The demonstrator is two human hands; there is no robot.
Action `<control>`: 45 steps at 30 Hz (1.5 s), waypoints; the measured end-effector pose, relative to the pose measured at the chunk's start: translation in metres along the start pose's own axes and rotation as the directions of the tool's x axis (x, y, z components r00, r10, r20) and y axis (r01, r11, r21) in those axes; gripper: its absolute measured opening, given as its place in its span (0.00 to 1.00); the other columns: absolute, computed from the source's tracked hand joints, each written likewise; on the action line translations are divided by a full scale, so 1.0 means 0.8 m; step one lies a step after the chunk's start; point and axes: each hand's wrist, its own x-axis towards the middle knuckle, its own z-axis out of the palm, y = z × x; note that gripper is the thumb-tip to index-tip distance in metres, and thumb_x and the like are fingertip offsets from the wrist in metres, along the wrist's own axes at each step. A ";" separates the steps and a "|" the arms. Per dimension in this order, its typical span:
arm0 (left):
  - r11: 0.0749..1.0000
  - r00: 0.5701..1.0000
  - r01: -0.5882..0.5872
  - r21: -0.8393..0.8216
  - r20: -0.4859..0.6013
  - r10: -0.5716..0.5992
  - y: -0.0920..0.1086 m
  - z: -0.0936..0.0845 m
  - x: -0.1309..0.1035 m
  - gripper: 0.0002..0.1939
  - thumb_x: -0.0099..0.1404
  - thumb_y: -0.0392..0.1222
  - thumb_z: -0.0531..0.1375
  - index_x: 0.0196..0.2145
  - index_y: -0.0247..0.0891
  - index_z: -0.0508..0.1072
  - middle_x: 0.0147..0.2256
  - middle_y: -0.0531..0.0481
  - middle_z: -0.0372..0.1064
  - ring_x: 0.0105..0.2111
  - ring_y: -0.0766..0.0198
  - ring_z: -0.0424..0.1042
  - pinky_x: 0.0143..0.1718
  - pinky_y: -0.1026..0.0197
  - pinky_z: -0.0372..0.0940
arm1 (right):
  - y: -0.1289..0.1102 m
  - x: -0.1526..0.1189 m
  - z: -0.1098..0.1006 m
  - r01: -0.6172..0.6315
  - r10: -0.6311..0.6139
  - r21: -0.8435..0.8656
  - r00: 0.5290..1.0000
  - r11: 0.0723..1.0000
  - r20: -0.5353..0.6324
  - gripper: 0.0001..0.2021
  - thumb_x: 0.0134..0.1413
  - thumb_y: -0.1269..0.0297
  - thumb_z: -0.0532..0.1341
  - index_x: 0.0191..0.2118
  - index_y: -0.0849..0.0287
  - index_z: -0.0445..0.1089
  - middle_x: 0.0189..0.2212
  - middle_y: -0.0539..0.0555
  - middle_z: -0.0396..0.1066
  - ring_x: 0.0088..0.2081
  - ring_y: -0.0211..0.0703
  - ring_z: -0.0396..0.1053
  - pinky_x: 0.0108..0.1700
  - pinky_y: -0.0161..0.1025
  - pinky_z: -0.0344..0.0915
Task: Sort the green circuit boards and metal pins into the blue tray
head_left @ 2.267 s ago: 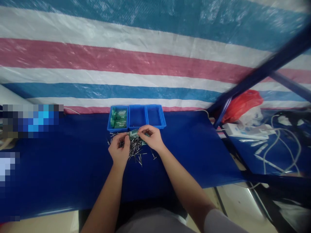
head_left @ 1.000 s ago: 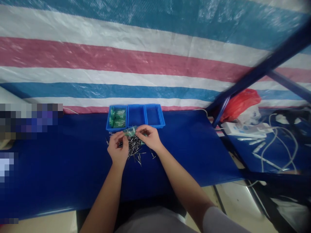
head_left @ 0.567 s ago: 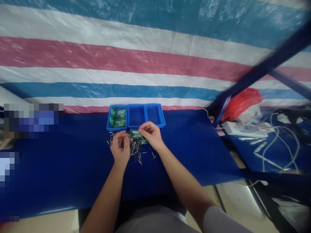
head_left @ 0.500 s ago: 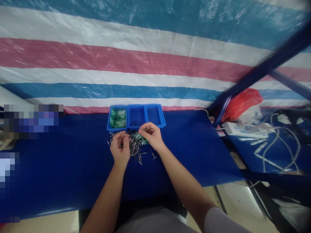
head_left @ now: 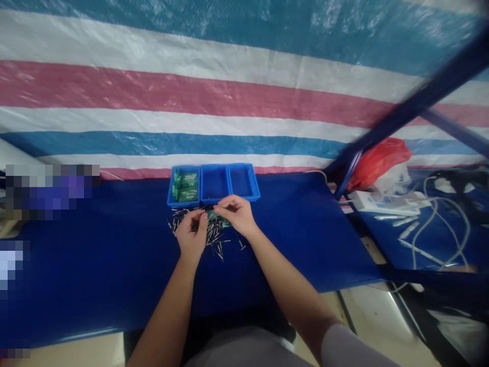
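Observation:
A pile of thin metal pins that look like blind rivets lies on the blue table. My left hand is over the left side of the pile, thumb and fingers pinched together. Just right of it, my right hand is also closed in a pinch, over the pile's upper right. Whatever sits between the fingertips of either hand is too small to make out. A green plastic packet lies partly hidden under my right hand. Behind the pile stands a blue tray holding green packets.
Two more blue trays, a middle one and a right one, adjoin the first. A striped tarp hangs behind the blue table. A dark blue frame, a red bag and white cables are at right.
My left hand has shifted slightly right and its pinch has tightened. My right hand has moved a little left, so the fingertips are closer together. The trays and pile look the same.

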 end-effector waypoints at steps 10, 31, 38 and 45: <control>0.999 0.998 0.037 -0.026 -0.044 -0.038 -0.002 0.000 0.000 0.12 0.65 0.49 0.62 0.41 0.39 0.76 0.29 0.53 0.72 0.26 0.69 0.71 0.33 0.64 0.67 | 0.001 0.001 -0.001 -0.009 0.012 -0.040 0.997 0.999 0.074 0.16 0.43 0.54 0.74 0.36 0.56 0.75 0.32 0.53 0.80 0.31 0.40 0.76 0.36 0.41 0.73; 0.997 0.996 0.047 -0.053 -0.069 -0.051 0.002 0.001 -0.002 0.13 0.66 0.49 0.60 0.43 0.39 0.74 0.24 0.55 0.69 0.23 0.70 0.70 0.28 0.65 0.65 | -0.004 0.001 -0.005 0.189 -0.167 -0.203 0.979 0.961 0.120 0.08 0.51 0.57 0.70 0.35 0.53 0.78 0.32 0.52 0.71 0.30 0.38 0.67 0.33 0.39 0.67; 0.997 0.996 0.048 -0.052 -0.067 -0.051 0.006 0.001 -0.002 0.13 0.66 0.50 0.60 0.42 0.39 0.74 0.24 0.55 0.69 0.22 0.70 0.70 0.27 0.65 0.65 | -0.004 -0.003 -0.003 0.119 -0.102 -0.202 0.991 0.972 0.091 0.08 0.52 0.56 0.70 0.35 0.54 0.78 0.20 0.46 0.63 0.23 0.36 0.60 0.28 0.37 0.61; 0.997 0.996 0.044 -0.057 -0.070 -0.048 0.008 0.001 -0.001 0.12 0.66 0.49 0.60 0.42 0.38 0.74 0.23 0.56 0.69 0.22 0.70 0.70 0.27 0.66 0.65 | -0.006 -0.004 -0.002 0.066 -0.050 -0.214 0.996 0.975 0.078 0.11 0.50 0.53 0.70 0.33 0.56 0.79 0.22 0.49 0.71 0.23 0.36 0.63 0.28 0.36 0.63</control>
